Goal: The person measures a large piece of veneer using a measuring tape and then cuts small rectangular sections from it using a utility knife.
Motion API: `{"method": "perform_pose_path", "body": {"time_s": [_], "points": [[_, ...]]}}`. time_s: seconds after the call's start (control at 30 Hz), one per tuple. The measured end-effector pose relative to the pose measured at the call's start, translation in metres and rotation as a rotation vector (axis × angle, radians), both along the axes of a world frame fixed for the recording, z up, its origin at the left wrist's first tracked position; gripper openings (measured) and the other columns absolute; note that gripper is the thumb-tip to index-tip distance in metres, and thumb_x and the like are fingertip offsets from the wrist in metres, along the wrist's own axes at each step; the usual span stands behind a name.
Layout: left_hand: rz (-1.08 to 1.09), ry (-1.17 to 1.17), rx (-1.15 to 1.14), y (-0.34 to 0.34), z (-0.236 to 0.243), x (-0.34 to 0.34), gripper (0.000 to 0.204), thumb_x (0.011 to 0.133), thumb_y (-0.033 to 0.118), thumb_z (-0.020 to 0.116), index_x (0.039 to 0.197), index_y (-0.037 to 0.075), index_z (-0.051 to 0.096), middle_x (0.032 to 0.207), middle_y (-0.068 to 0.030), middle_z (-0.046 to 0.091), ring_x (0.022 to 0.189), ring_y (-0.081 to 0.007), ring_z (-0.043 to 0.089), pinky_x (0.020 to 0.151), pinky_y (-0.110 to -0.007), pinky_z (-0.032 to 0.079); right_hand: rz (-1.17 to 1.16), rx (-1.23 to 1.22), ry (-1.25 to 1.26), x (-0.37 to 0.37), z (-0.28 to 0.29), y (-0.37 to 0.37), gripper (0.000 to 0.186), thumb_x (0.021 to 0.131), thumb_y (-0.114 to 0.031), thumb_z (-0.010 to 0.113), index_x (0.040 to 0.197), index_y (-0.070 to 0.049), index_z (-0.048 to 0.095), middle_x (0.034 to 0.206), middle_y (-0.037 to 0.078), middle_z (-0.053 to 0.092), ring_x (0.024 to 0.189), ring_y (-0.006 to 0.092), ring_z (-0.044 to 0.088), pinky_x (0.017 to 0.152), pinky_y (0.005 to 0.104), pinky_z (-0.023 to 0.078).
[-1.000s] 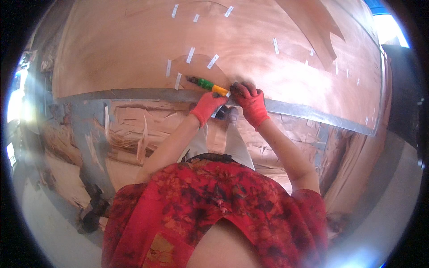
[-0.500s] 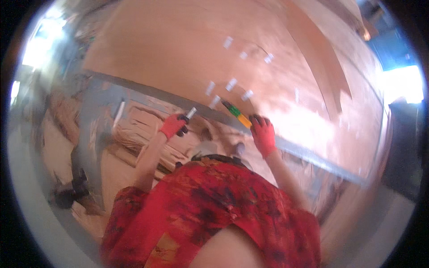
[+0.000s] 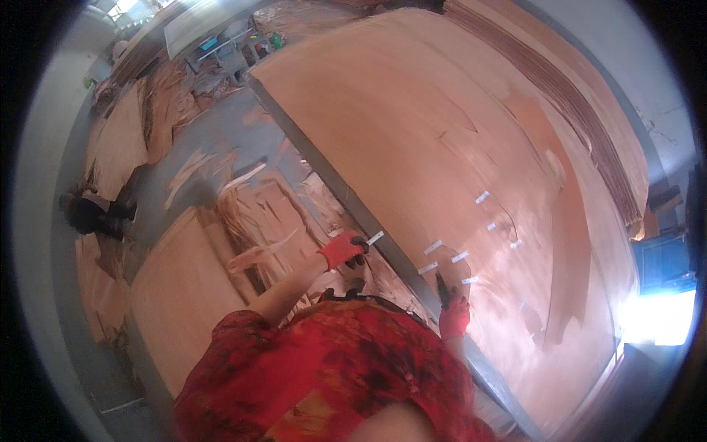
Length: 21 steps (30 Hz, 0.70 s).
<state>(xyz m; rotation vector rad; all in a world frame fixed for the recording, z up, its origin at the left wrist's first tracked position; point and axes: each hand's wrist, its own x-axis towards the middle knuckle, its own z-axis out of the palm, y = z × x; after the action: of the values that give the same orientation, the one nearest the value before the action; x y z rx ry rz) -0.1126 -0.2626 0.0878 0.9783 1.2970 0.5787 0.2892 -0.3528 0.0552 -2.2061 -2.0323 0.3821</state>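
left hand (image 3: pixel 343 250) pinches tape strip (image 3: pixel 375 238)

Grey-edged table (image 3: pixel 383 237) carries large veneer sheet (image 3: pixel 442 140); white tape strips (image 3: pixel 433 247) stuck on sheet.

You see thin wood scraps (image 3: pixel 258 214) on the grey floor (image 3: pixel 184 158), a flat wood stack (image 3: pixel 173 295), and a far bench (image 3: pixel 221 40).

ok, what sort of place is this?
Probably a veneer or plywood workshop: a large thin reddish wood veneer sheet on a grey metal-edged table, stacked veneer sheets behind, torn veneer scraps on the floor.
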Motion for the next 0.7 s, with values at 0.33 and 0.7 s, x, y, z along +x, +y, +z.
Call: {"method": "perform_pose_path", "body": {"time_s": [0.33, 0.7], "points": [[-0.123, 0.019, 0.136, 0.043, -0.032, -0.014, 0.015, 0.090, 0.019, 0.068, 0.098, 0.006, 0.067, 0.077, -0.0073, 0.072, 0.063, -0.0166, 0.070, 0.051, -0.032, 0.056, -0.288, -0.049, 0.340, -0.010, 0.021, -0.014, 0.038, 0.079, -0.017, 0.071, 0.116, -0.013, 0.061, 0.098, 0.020, 0.073, 0.089, 0.0405, 0.071, 0.076, 0.0493, 0.056], [-0.121, -0.156, -0.098, 0.048, -0.046, 0.008, 0.014, 0.096, 0.013, 0.064, 0.104, 0.002, 0.067, 0.080, -0.0093, 0.072, 0.062, -0.0143, 0.067, 0.052, -0.030, 0.054, -0.890, 0.287, 1.193, 0.049, 0.025, -0.051, 0.029, 0.081, -0.012, 0.084, 0.092, -0.009, 0.059, 0.074, -0.003, 0.059, 0.066, 0.0083, 0.056, 0.058, 0.0266, 0.044]]}}
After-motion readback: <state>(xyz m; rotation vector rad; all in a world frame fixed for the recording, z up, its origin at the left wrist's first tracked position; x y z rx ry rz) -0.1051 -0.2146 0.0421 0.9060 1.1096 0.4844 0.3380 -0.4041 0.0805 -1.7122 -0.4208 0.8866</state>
